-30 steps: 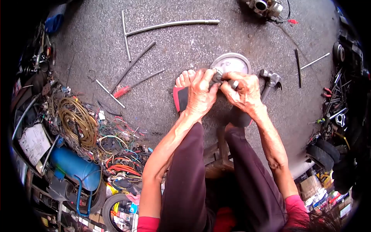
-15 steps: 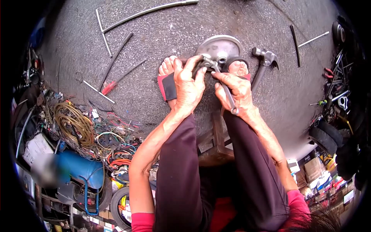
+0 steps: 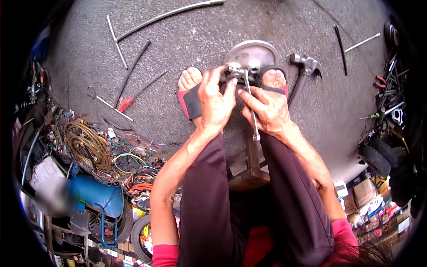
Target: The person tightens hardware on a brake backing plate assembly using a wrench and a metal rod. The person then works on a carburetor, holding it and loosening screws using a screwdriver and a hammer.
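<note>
A round grey metal plate (image 3: 252,50) with a raised hub stands between my sandalled feet. My left hand (image 3: 216,101) is closed, thumb and fingers pinching a small metal fitting (image 3: 235,74) at the plate's near side. My right hand (image 3: 272,110) grips a slim silver wrench (image 3: 255,124) along its shaft. The wrench's upper end meets the fitting, while its ring end points down toward my knees. Fingers cover part of the fitting, so the exact contact is hidden. Just right of my right foot lies a claw hammer (image 3: 306,66).
To the left on the asphalt lie a long T-handle wrench (image 3: 116,40), a black rod (image 3: 133,71) and a red-handled screwdriver (image 3: 126,103). Coiled hose (image 3: 86,144), tangled wires and a blue tank (image 3: 98,193) crowd the lower left. Tyres (image 3: 376,158) and tools line the right.
The wrench has swung more upright, its lower ring end shifting left and slightly down. My right hand has moved with it; the left keeps its hold on the fitting.
</note>
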`<state>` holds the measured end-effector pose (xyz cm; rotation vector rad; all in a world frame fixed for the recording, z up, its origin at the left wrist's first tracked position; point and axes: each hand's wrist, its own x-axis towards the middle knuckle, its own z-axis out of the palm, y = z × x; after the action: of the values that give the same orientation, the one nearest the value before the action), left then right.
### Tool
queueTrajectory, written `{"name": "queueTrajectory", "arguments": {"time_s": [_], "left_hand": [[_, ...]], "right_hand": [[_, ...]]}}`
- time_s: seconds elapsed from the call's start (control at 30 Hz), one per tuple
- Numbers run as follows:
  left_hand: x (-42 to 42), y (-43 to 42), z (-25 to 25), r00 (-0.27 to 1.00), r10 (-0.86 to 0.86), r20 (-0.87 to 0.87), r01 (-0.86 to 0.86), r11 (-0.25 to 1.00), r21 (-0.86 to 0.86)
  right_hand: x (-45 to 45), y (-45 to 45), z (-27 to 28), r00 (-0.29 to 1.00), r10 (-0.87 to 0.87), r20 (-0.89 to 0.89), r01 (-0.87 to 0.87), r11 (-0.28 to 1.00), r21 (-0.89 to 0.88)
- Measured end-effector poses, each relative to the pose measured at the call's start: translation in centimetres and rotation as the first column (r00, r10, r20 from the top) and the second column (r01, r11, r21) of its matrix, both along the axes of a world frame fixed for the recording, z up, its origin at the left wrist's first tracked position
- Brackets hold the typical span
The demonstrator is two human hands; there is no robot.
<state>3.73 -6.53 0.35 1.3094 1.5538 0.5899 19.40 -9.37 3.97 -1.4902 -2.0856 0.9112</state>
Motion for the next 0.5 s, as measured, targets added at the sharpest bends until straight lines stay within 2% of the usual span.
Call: {"name": "queueTrajectory", "arguments": {"time_s": [0.1, 0.17, 0.23, 0.3, 0.5], "left_hand": [[-0.2, 0.8, 1.4, 0.973, -0.086, -0.215, 0.129, 0.973, 0.194], [-0.2, 0.5, 1.1, 0.973, -0.096, -0.208, 0.134, 0.974, 0.180], [-0.3, 0.4, 0.9, 0.960, -0.125, -0.250, 0.188, 0.950, 0.248], [-0.4, 0.6, 0.8, 0.942, -0.130, -0.309, 0.232, 0.918, 0.320], [-0.5, 0.9, 1.4, 0.946, -0.142, -0.291, 0.229, 0.929, 0.290]], "right_hand": [[-0.1, 0.2, 0.4, 1.000, 0.008, 0.011, -0.008, 1.000, 0.003], [-0.2, 0.3, 0.4, 1.000, -0.008, 0.012, 0.007, 1.000, 0.017], [0.0, 0.5, 1.1, 0.997, 0.024, 0.073, -0.018, 0.997, -0.081], [-0.2, 0.6, 1.1, 0.998, -0.011, 0.065, 0.013, 0.999, -0.040], [-0.5, 0.6, 1.0, 0.999, -0.013, 0.042, 0.014, 1.000, -0.028]]}}
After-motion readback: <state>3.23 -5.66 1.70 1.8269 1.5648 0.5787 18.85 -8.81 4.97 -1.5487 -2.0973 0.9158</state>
